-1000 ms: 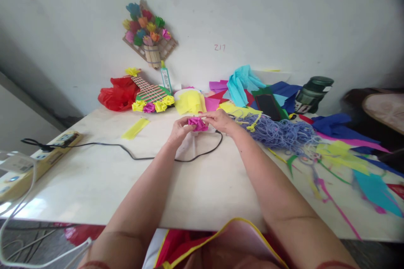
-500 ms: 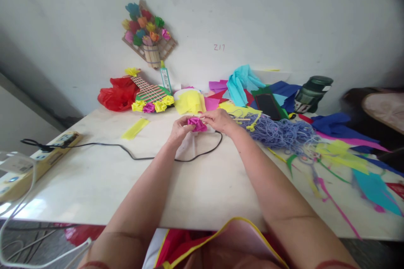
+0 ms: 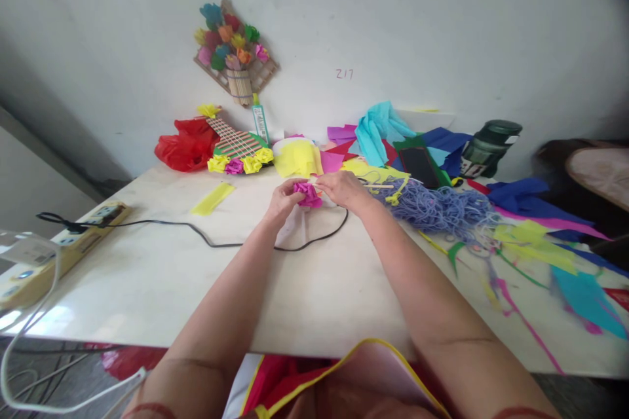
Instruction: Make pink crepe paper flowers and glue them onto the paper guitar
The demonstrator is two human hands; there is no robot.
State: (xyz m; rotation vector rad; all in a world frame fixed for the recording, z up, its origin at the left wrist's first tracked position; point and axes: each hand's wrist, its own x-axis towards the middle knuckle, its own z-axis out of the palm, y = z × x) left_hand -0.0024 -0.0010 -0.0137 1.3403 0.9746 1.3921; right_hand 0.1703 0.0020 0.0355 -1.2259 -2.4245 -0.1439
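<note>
Both my hands meet over the middle of the white table (image 3: 147,288) around a small crumpled pink paper flower (image 3: 307,194). My left hand (image 3: 281,201) pinches its left side with closed fingers. My right hand (image 3: 344,188) holds its right side, fingers closed on it. A thin wooden stick (image 3: 378,186) juts out to the right from under my right hand. Beneath the hands a black cable (image 3: 206,239) loops across the table.
A power strip (image 3: 63,249) lies at the left edge. Against the wall stand a paper-flower craft (image 3: 236,55), a glue tube (image 3: 259,119), a red bag (image 3: 184,143) and a woven craft (image 3: 238,147). Coloured paper (image 3: 383,127), lilac string (image 3: 437,206), a phone (image 3: 417,163) and a dark bottle (image 3: 486,147) crowd the right.
The hands keep working the pink flower in place with small finger shifts. The view has drifted slightly.
</note>
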